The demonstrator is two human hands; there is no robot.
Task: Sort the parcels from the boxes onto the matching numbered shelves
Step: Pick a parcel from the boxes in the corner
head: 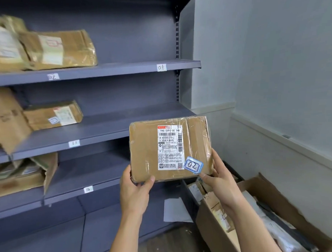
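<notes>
Head view, fig.: two grips are holding one taped brown parcel up in the air in front of a grey shelf rack, w/ its printed side facing the camera. The left grip is clasping the lower left corner, thumb on the front face and fingers behind. The right grip is clasping the lower right corner, thumb lying just beside a blue-edged sticker reading "02" and fingers running up the right edge. A white shipping label is sitting above and left of the sticker.

Shelf tags: "02" tag and "01" tag are showing on the top shelf edge, "11" tag one level down, "14" tag below that. The parcel is hanging well apart from the "02" tag, lower and to the right.

Two stacked parcels are occupying the shelf above the "02" tag (blurred). A smaller parcel and a torn carton are lying on the "11" level. An open cardboard box holding more packets is standing on the floor at lower right, under the right forearm. A white sheet is leaning near the rack base.
</notes>
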